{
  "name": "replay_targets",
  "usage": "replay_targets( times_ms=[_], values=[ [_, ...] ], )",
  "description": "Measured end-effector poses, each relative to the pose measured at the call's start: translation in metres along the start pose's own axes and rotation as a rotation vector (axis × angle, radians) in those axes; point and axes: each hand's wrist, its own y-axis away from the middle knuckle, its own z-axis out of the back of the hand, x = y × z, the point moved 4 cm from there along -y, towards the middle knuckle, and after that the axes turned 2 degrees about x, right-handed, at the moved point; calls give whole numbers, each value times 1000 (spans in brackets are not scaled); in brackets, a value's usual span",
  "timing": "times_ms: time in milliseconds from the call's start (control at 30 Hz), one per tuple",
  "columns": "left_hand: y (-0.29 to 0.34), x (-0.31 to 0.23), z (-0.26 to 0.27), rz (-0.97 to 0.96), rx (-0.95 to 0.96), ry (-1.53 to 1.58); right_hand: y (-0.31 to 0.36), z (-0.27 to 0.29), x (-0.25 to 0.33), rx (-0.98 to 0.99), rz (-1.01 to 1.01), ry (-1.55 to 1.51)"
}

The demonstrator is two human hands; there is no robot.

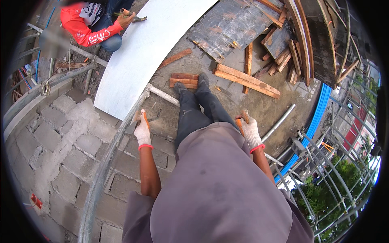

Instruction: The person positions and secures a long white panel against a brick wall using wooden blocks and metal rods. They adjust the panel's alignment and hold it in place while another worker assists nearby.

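Observation:
My left hand (142, 131), in a white knit glove with orange on the fingers, is closed beside a long grey metal pipe. In it is a dark metal tool (154, 118) with a thin, hooked end; its exact kind is unclear. On my other side, my right hand (250, 130), gloved the same way, is held near my hip with its fingers curled together. Whatever may be between those fingers is too small to make out. Ahead of my left hand lies a large curved white panel (142, 52).
A co-worker in a red top (87, 30) crouches at the panel's far left with a hammer (131, 17). Timber pieces (247, 81) and dark sheets (235, 28) lie ahead. A block wall (77, 162) stands left; blue tubing (312, 125) and scaffold pipes (324, 170) run along the right.

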Motion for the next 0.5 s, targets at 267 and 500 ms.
replay_targets(
  times_ms=[267, 500],
  values=[
    [60, -3, 37, 27, -263, 867, -13, -81, 73, 344, 279, 363],
    [11, -43, -25, 90, -188, 1038, -30, -49, 61, 344, 279, 418]
  ],
)
